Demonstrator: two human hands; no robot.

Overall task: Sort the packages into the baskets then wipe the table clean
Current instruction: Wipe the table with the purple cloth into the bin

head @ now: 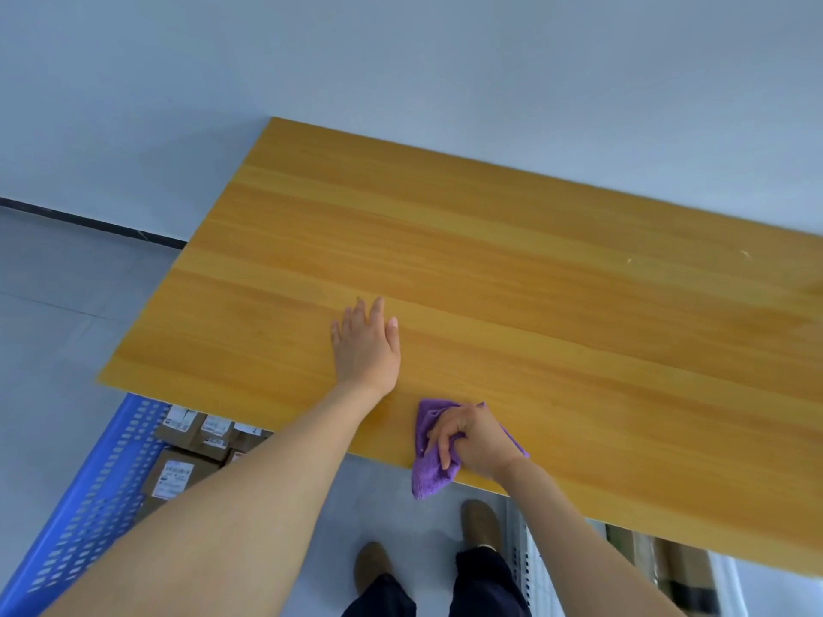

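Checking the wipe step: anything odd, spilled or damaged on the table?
Only minor: two small pale specks on the table far right, residue or scuffs, cannot tell. The purple cloth overhangs the near edge.

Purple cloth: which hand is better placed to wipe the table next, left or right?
Right. The right hand grips the purple cloth at the near edge of the table, so it can probably sweep onward. The left hand lies flat on the wood, apart from the cloth, holding nothing.
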